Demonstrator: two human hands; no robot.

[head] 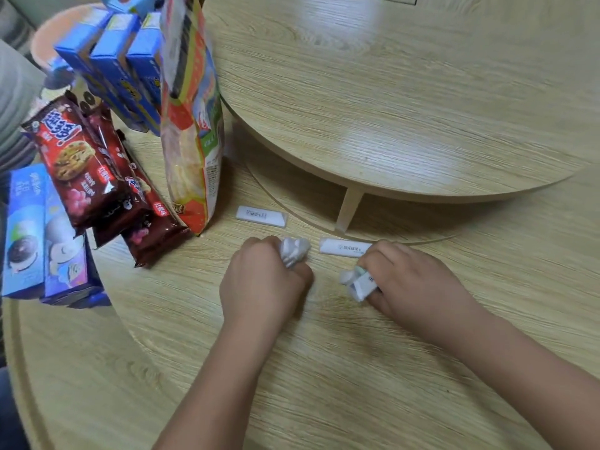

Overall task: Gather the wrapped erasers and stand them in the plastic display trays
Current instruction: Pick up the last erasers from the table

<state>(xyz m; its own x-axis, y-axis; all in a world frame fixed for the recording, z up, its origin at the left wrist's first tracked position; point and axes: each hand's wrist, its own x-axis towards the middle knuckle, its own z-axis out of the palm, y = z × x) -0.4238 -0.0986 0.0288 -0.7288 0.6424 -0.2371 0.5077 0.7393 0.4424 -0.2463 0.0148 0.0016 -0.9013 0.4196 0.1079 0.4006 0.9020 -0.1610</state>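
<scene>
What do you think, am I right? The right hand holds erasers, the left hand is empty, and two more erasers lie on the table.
Almost. The left hand is not empty: in the head view it grips white wrapped erasers too. The right hand holds erasers, and two more erasers lie on the table.

Reaches in from the lower edge with both bare forearms, converging. Curls the left hand knuckles-up around small white wrapped erasers. Grips a second bunch of white wrapped erasers in the right hand, fingers tucked beneath.
</scene>
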